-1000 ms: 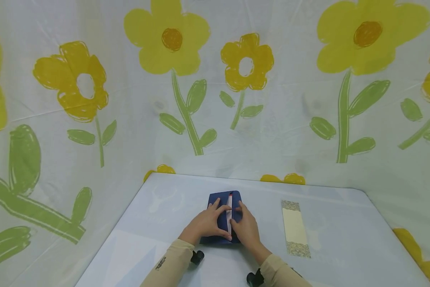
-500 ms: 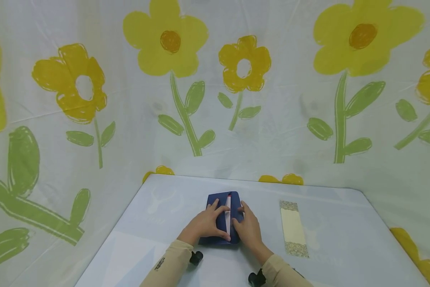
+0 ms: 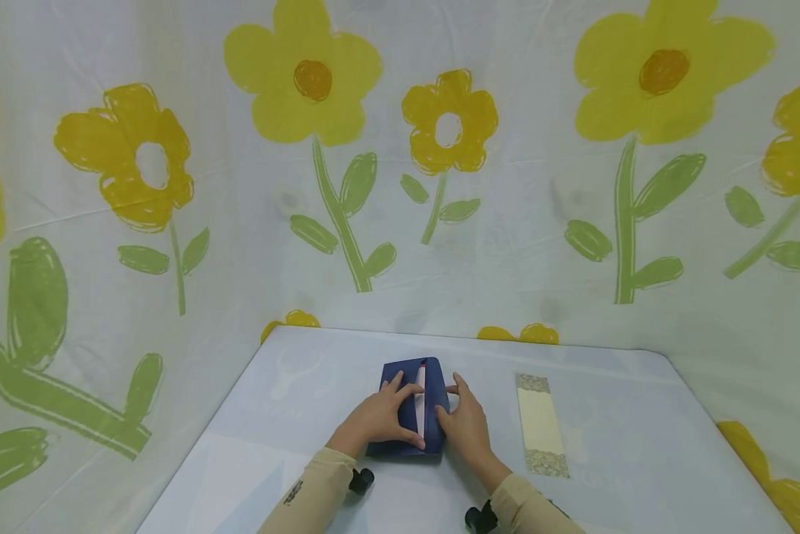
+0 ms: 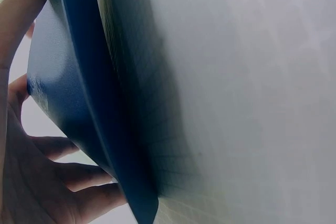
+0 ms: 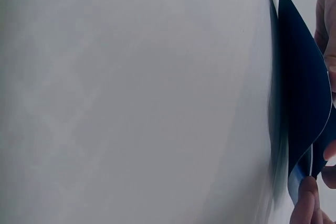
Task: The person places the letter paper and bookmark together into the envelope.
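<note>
A dark blue flat folder [image 3: 406, 434], with a long white strip [image 3: 420, 415] showing in a gap in its top, lies on the table. My left hand [image 3: 376, 417] rests on its left part, fingers spread, thumb and forefinger on either end of the strip. My right hand [image 3: 468, 426] holds the folder's right edge, thumb on top and fingers at the side. In the right wrist view the blue flap [image 5: 304, 77] bows upward, with my right fingertips [image 5: 307, 198] at its edge. The left wrist view shows the folder's front edge [image 4: 94, 87] and my right fingers beyond it.
To the right lies a cream strip with speckled ends [image 3: 541, 423] on the pale table [image 3: 613, 445]. Flower-printed cloth [image 3: 413, 282] stands behind and to the sides. Small black devices [image 3: 362, 480] are worn at both wrists.
My right hand has shifted slightly rightward relative to the folder, and its fingers now lie at the folder's outer right edge. My left hand stays in place on it.
</note>
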Demonstrator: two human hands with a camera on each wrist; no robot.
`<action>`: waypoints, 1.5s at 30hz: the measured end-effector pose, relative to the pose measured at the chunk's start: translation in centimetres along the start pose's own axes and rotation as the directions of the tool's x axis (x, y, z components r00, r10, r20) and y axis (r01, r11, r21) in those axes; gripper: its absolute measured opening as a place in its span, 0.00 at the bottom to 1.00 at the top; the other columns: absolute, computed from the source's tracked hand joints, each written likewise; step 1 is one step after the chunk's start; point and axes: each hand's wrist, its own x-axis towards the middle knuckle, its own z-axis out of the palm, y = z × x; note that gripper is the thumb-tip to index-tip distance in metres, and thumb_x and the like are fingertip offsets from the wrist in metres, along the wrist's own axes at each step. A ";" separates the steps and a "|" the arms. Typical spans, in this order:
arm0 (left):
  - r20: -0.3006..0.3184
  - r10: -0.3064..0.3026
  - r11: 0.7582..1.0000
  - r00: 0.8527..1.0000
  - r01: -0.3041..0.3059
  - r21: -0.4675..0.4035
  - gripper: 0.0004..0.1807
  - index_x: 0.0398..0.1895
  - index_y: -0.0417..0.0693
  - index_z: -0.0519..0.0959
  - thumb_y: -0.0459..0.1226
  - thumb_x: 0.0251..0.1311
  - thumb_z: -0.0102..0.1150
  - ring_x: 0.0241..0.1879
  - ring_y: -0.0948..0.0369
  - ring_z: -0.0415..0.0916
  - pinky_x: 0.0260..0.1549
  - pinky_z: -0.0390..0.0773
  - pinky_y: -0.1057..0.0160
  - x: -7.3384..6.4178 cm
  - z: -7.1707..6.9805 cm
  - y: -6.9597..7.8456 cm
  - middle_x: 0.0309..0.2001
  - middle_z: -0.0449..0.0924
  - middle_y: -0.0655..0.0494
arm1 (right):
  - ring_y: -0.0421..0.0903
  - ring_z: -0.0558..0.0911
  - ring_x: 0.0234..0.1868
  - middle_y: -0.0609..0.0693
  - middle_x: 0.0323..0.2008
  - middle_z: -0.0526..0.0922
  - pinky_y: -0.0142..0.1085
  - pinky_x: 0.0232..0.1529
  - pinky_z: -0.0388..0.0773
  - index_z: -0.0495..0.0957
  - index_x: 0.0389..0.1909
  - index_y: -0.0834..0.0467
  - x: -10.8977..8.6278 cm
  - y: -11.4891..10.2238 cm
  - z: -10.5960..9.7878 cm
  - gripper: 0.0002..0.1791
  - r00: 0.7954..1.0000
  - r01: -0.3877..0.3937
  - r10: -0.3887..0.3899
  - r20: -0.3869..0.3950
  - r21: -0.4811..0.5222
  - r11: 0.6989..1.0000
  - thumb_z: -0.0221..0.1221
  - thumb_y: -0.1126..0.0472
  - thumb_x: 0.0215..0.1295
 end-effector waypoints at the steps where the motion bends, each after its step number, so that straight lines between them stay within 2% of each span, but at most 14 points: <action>1: -0.001 0.001 1.000 1.000 -0.001 0.001 0.56 0.72 0.70 0.67 0.71 0.34 0.75 0.72 0.32 0.58 0.58 0.73 0.35 0.0 0.1 -0.1 0.79 0.51 0.39 | 0.40 0.73 0.25 0.60 0.57 0.83 0.38 0.33 0.73 0.63 0.72 0.67 0.0 0.0 0.0 0.41 1.000 -0.005 0.005 0.001 -0.004 1.000 0.69 0.63 0.60; 7: -0.005 -0.002 1.000 1.000 0.002 -0.001 0.57 0.72 0.71 0.66 0.72 0.33 0.75 0.72 0.32 0.58 0.58 0.72 0.35 0.1 0.3 -0.2 0.79 0.51 0.40 | 0.41 0.74 0.26 0.60 0.56 0.83 0.41 0.35 0.75 0.63 0.72 0.67 0.1 0.4 -0.2 0.42 1.000 -0.008 0.007 -0.011 -0.022 1.000 0.70 0.64 0.59; 12: -0.002 -0.004 1.000 1.000 0.004 -0.009 0.57 0.72 0.71 0.66 0.72 0.33 0.75 0.72 0.32 0.57 0.58 0.72 0.34 0.2 0.4 -0.2 0.80 0.50 0.40 | 0.43 0.76 0.27 0.60 0.54 0.84 0.45 0.37 0.78 0.64 0.71 0.68 0.0 0.8 -0.3 0.41 0.999 0.019 -0.020 -0.043 -0.030 0.999 0.71 0.65 0.57; 18: -0.002 -0.005 1.000 1.000 0.005 -0.012 0.56 0.72 0.71 0.67 0.70 0.34 0.76 0.72 0.31 0.58 0.57 0.72 0.33 0.2 0.2 -0.2 0.80 0.51 0.40 | 0.56 0.84 0.41 0.61 0.53 0.84 0.53 0.46 0.80 0.65 0.70 0.69 0.0 1.2 -0.7 0.41 0.996 0.038 -0.040 -0.076 -0.028 0.999 0.71 0.66 0.56; 24: 0.002 -0.004 1.000 1.000 0.004 -0.015 0.56 0.72 0.71 0.66 0.70 0.34 0.76 0.72 0.32 0.57 0.58 0.72 0.33 0.3 0.2 -0.3 0.80 0.50 0.40 | 0.61 0.83 0.52 0.61 0.54 0.84 0.55 0.53 0.79 0.64 0.71 0.68 -0.1 1.3 -1.1 0.41 0.997 0.010 -0.012 -0.071 -0.032 0.999 0.71 0.65 0.57; 27: 0.002 -0.004 1.000 1.000 0.004 -0.017 0.56 0.72 0.72 0.66 0.70 0.34 0.76 0.73 0.33 0.57 0.58 0.71 0.33 0.4 0.3 -0.3 0.80 0.50 0.40 | 0.60 0.83 0.50 0.61 0.54 0.84 0.55 0.52 0.79 0.64 0.71 0.68 -0.1 1.5 -1.1 0.42 0.998 0.003 -0.005 -0.061 -0.039 0.999 0.71 0.65 0.58; 32: 0.001 -0.005 1.000 1.000 0.005 -0.029 0.56 0.72 0.70 0.66 0.70 0.34 0.76 0.73 0.32 0.57 0.58 0.71 0.32 0.3 0.3 -0.3 0.80 0.50 0.40 | 0.52 0.83 0.38 0.62 0.54 0.83 0.51 0.44 0.80 0.64 0.71 0.68 -0.3 1.7 -1.3 0.41 0.999 -0.008 0.005 -0.053 -0.043 0.999 0.71 0.65 0.58; 34: 0.004 -0.009 0.999 1.000 0.009 -0.036 0.56 0.72 0.70 0.66 0.70 0.34 0.76 0.73 0.32 0.56 0.58 0.71 0.32 0.2 0.3 -0.2 0.80 0.50 0.40 | 0.51 0.82 0.36 0.62 0.54 0.83 0.51 0.43 0.80 0.64 0.71 0.69 -0.3 1.8 -1.4 0.41 0.998 -0.013 0.010 -0.055 -0.049 0.999 0.71 0.65 0.58; 36: 0.008 -0.011 0.999 1.000 0.012 -0.038 0.56 0.72 0.70 0.66 0.70 0.34 0.76 0.73 0.33 0.56 0.59 0.70 0.32 0.2 0.2 -0.2 0.80 0.50 0.41 | 0.53 0.83 0.38 0.62 0.54 0.83 0.52 0.45 0.80 0.64 0.71 0.68 -0.2 1.8 -1.6 0.41 0.998 -0.020 0.017 -0.057 -0.051 0.998 0.70 0.65 0.58; 40: 0.012 -0.015 0.999 1.000 0.015 -0.035 0.55 0.72 0.71 0.66 0.69 0.35 0.77 0.73 0.33 0.56 0.59 0.70 0.31 0.1 0.0 0.0 0.80 0.50 0.41 | 0.61 0.83 0.51 0.62 0.54 0.83 0.56 0.53 0.78 0.64 0.71 0.69 -0.1 1.8 -2.0 0.41 0.997 -0.029 0.025 -0.074 -0.048 0.998 0.70 0.65 0.58; 45: 0.011 -0.015 0.999 1.000 0.016 -0.037 0.56 0.72 0.71 0.67 0.70 0.34 0.76 0.73 0.33 0.56 0.59 0.70 0.32 0.0 0.1 0.0 0.80 0.50 0.41 | 0.63 0.82 0.54 0.63 0.54 0.83 0.56 0.55 0.77 0.64 0.71 0.68 -0.2 2.0 -2.3 0.41 0.995 -0.025 0.021 -0.093 -0.052 0.998 0.70 0.65 0.58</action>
